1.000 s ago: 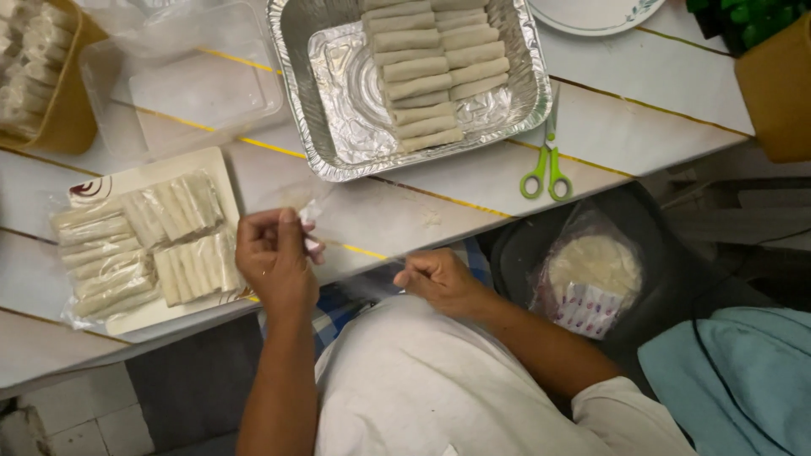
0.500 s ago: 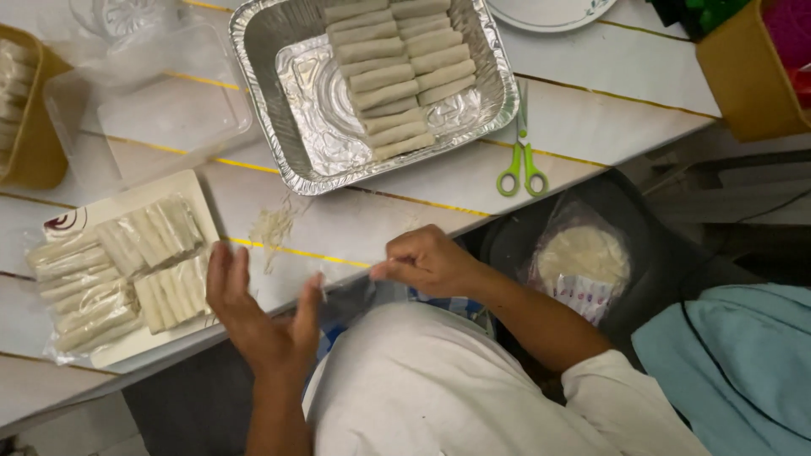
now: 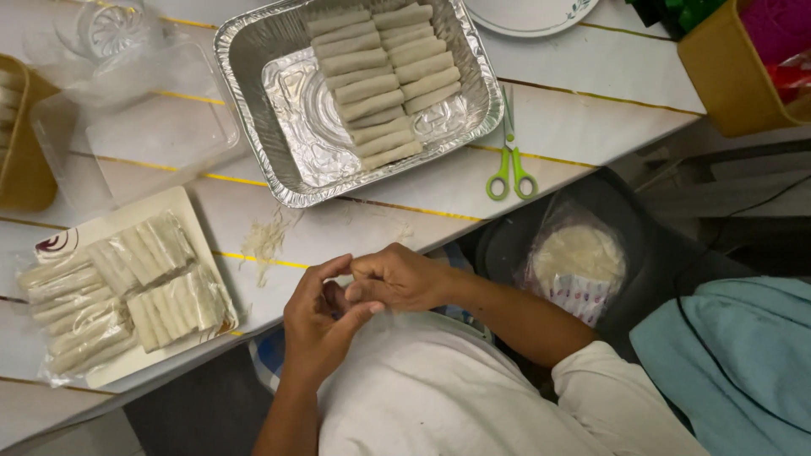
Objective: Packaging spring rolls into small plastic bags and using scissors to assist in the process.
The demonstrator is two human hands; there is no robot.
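Observation:
My left hand (image 3: 321, 329) and my right hand (image 3: 395, 279) meet just off the front edge of the white plank table (image 3: 591, 76), over my lap. The left palm is turned up with its fingers spread. The right hand's fingers are curled and press into that palm; I see nothing held between them. A small heap of pale shreds (image 3: 269, 239) lies on the table just beyond my hands. A foil tray (image 3: 253, 51) holds two rows of pale rolls (image 3: 380, 76). On the left, a white plate (image 3: 118, 228) carries plastic-wrapped rolls (image 3: 118, 291).
Green-handled scissors (image 3: 509, 165) lie right of the foil tray. A clear plastic container (image 3: 139, 127) and a brown basket (image 3: 25, 169) stand at the back left. A bag of round wrappers (image 3: 579, 262) rests on a dark seat at my right. A cardboard box (image 3: 731, 80) stands far right.
My left hand rose from below the table edge and closed in on the right one. The hands now touch. The view shifted slightly.

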